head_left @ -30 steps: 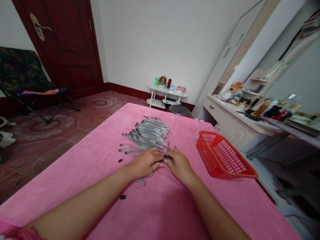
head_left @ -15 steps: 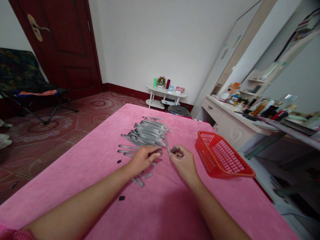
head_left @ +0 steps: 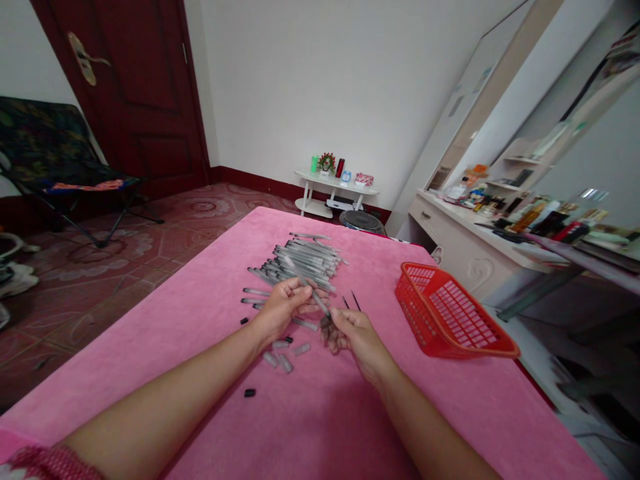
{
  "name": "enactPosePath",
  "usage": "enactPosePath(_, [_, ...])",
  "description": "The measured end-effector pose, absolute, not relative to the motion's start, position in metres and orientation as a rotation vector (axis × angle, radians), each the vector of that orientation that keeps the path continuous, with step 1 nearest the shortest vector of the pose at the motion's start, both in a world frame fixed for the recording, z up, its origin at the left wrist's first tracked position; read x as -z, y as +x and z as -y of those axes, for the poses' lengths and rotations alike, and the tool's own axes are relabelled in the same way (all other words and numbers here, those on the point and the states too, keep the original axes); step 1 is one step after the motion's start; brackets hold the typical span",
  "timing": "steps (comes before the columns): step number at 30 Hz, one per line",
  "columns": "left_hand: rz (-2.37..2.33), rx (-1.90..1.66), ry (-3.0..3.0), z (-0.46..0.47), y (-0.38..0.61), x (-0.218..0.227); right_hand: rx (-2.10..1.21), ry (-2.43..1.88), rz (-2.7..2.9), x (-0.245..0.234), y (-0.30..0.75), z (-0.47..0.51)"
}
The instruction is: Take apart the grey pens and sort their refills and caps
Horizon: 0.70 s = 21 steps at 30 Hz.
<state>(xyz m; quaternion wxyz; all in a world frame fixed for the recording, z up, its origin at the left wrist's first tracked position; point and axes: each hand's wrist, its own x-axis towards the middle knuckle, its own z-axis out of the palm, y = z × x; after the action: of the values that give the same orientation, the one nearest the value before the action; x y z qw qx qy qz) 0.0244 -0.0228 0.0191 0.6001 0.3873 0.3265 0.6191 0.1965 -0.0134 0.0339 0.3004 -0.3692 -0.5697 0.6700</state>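
My left hand (head_left: 289, 305) pinches the upper part of a slim grey pen (head_left: 321, 305) with thumb and fingers. My right hand (head_left: 356, 333) grips the same pen's lower end, its fingers curled around some small dark pieces too blurred to name. Two thin dark sticks (head_left: 355, 301) poke up beyond the right hand's fingers. Just past my hands lies a pile of grey pens (head_left: 305, 260) with dark ends. Several clear pen caps (head_left: 285, 363) rest below my left hand. Small black pieces (head_left: 249, 393) lie near them.
The pink cloth (head_left: 210, 313) covers the table. A red plastic basket (head_left: 425, 333) stands to the right of my hands. Further right is a dresser (head_left: 465, 233) crowded with bottles. A folding chair (head_left: 65, 167) and a small white stand (head_left: 325, 187) are beyond the table.
My left hand has come up from the table beside the pens and now holds the pen that my right hand held alone. The right hand has moved left and slightly down.
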Motion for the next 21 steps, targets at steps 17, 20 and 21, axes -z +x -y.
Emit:
enactPosePath(17, [-0.867, -1.521, 0.936, 0.020, 0.025, -0.008, -1.440, -1.052, 1.640, -0.023, 0.192, 0.012])
enactPosePath(20, [-0.869, -1.523, 0.935, 0.020, 0.024, -0.007, -1.370, -1.062, 1.661, -0.021, 0.194, 0.010])
enactPosePath(21, [-0.875, -1.519, 0.932, 0.020, 0.024, -0.007, -1.341, -1.068, 1.660, -0.021, 0.194, 0.010])
